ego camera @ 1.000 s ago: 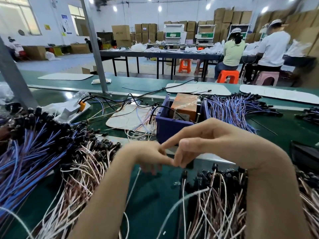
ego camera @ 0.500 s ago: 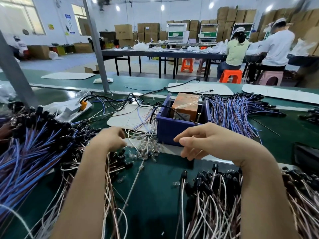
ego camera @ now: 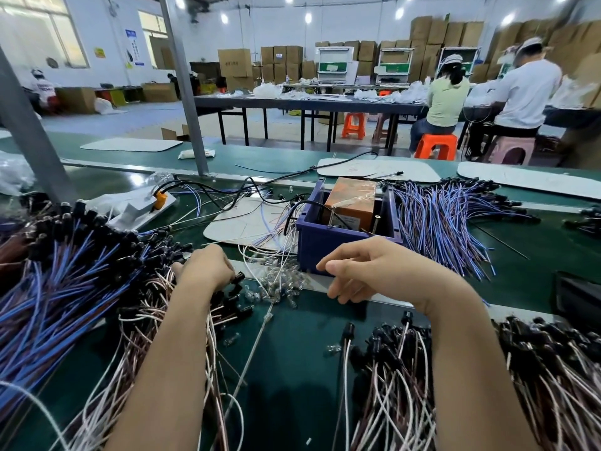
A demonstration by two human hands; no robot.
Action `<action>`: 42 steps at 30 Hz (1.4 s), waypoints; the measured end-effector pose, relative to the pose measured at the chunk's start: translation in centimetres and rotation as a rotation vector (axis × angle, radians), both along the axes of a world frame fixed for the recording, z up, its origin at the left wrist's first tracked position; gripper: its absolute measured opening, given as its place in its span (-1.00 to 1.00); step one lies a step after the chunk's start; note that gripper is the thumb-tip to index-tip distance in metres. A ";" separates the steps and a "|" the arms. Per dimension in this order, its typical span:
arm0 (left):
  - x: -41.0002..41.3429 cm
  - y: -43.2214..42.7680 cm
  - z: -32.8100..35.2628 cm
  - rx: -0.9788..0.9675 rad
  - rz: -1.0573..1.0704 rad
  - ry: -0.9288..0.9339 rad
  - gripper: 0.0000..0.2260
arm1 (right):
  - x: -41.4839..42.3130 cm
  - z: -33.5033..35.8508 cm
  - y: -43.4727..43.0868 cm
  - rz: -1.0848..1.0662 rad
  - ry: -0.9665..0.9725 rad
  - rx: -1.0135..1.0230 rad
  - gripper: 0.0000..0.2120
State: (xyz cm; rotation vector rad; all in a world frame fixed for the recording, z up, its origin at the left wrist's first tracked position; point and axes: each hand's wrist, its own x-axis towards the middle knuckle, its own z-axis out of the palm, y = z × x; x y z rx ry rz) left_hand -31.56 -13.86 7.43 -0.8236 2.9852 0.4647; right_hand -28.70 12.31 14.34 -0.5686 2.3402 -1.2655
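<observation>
My left hand [ego camera: 205,268] reaches into a pile of pink-and-white wires with black caps [ego camera: 153,323] at the left. Its fingers curl down around one black-capped wire end [ego camera: 239,277]. My right hand [ego camera: 374,271] hovers in front of the blue bin [ego camera: 325,247], fingers loosely curled, with nothing visible in it. A small heap of clear bulbs [ego camera: 279,283] lies between the two hands. One thin wire [ego camera: 257,340] lies alone on the green belt [ego camera: 292,392].
A second pile of capped pink-and-white wires [ego camera: 393,385] lies at the lower right. Blue wire bundles lie at the far left [ego camera: 65,288] and right of the bin [ego camera: 439,216]. An orange box [ego camera: 353,198] sits in the bin. Two people sit at a far table.
My hands were pinched together at the centre a second ago. They have parted: the left went left into the wire pile, and the right stayed near the bin with relaxed fingers.
</observation>
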 end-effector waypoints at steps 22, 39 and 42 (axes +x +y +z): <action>5.1 7.7 8.1 1.065 -1.008 0.411 -0.73 | -0.9 -0.5 -3.9 -0.321 -0.523 -1.006 -0.73; 2.1 8.9 6.5 1.827 -0.413 0.462 -0.66 | 0.1 0.3 -2.2 -0.094 -0.114 -0.546 -0.50; 1.9 8.1 6.5 1.890 -0.245 0.621 -0.71 | -0.5 -0.3 -2.2 -0.148 -0.148 -0.409 -0.72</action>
